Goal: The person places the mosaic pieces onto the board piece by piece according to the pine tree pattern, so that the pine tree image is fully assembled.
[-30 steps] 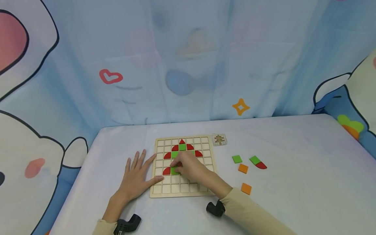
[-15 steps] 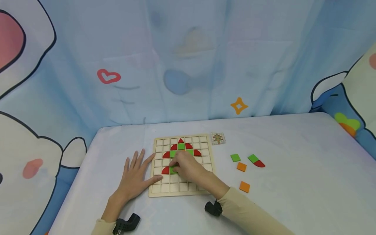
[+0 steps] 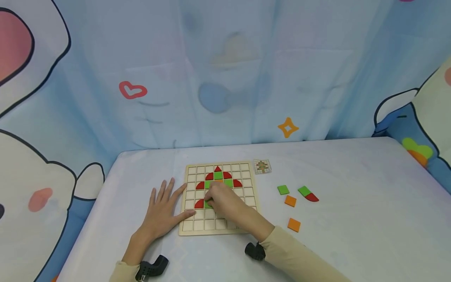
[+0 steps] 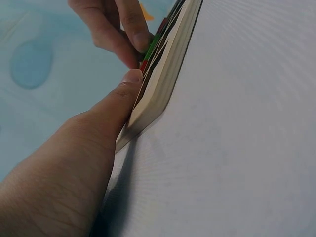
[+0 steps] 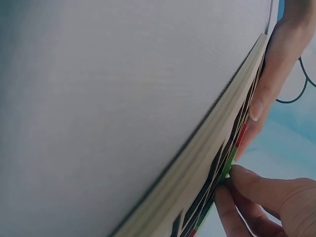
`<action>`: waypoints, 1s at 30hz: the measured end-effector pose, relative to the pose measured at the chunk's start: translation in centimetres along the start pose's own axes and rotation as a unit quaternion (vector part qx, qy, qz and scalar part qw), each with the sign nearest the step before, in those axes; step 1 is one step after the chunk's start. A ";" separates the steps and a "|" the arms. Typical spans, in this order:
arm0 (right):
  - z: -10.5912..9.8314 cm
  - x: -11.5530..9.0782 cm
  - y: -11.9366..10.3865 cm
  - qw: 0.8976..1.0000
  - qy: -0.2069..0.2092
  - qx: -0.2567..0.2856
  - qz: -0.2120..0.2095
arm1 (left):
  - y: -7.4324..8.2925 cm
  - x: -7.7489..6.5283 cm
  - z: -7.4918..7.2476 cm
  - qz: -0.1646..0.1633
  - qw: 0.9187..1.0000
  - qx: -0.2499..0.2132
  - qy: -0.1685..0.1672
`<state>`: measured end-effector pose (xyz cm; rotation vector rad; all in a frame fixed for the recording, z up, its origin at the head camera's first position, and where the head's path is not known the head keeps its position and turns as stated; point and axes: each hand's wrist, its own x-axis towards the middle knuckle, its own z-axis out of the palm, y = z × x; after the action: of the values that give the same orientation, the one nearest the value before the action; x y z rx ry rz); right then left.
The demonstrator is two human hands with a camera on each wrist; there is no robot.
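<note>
A wooden grid board (image 3: 199, 231) lies on the table with red, green and orange tiles set in its cells. My left hand (image 3: 160, 215) is spread flat at the board's left side, fingers straight, thumb resting on its rim. The right hand (image 3: 225, 201) is over the middle of the board, fingers curled, thumb and fingertips pinching at a green square tile (image 3: 208, 204) beside a red quarter-round tile (image 3: 199, 204). In the right wrist view the thumb (image 5: 247, 180) and fingertips meet close to the board's surface. The right hand hides several middle cells.
Right of the board lie loose green tiles (image 3: 283, 190), orange tiles (image 3: 294, 225) and a red quarter-round tile (image 3: 312, 197). A small pattern card (image 3: 262, 166) sits by the board's top right corner. A printed curtain (image 3: 229, 78) hangs behind the table.
Both hands and the tiles stay nearly where they were. Only a slight shift of the head view shows.
</note>
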<state>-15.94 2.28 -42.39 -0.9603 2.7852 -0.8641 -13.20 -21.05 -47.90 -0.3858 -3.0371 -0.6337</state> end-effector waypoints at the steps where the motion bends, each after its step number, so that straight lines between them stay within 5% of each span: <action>1: 0.0 0.0 0.1 1.000 0.002 0.002 -0.004 | 0.0 0.1 0.0 0.002 1.000 0.001 0.001; 12: -0.7 -2.2 1.4 0.999 -0.002 0.041 -0.018 | 0.4 0.3 -0.1 0.002 1.000 0.005 -0.003; 22: -3.5 -8.5 2.1 0.998 0.035 -0.040 0.031 | 0.7 0.2 0.2 0.001 1.000 -0.001 -0.002; 30: -7.5 -12.9 4.5 0.994 0.001 -0.070 0.083 | 0.4 -0.1 0.0 0.010 1.000 -0.005 0.019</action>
<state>-9.89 16.40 -39.96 -0.7313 2.9082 -0.6554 -13.00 -20.71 -47.79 -0.4006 -2.9913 -0.6471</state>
